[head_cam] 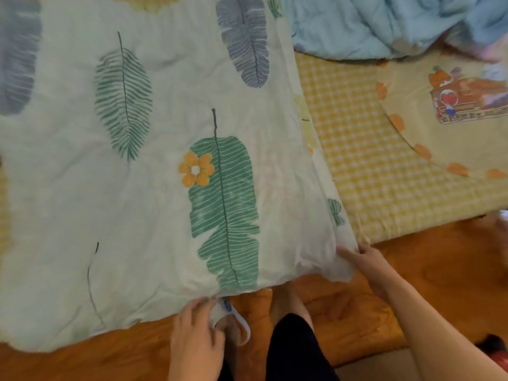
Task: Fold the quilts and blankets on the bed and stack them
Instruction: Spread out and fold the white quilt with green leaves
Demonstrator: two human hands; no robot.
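A pale quilt printed with green and grey leaves lies spread over the left and middle of the bed, its near edge hanging over the wooden bed frame. My left hand grips that near edge at the bottom, where a white label tag hangs. My right hand pinches the quilt's near right corner. A light blue blanket lies crumpled at the top right.
The yellow checked bed sheet shows to the right of the quilt, with a beige cartoon-print panel further right. The orange wooden bed frame runs along the near side. My dark trouser leg stands against it.
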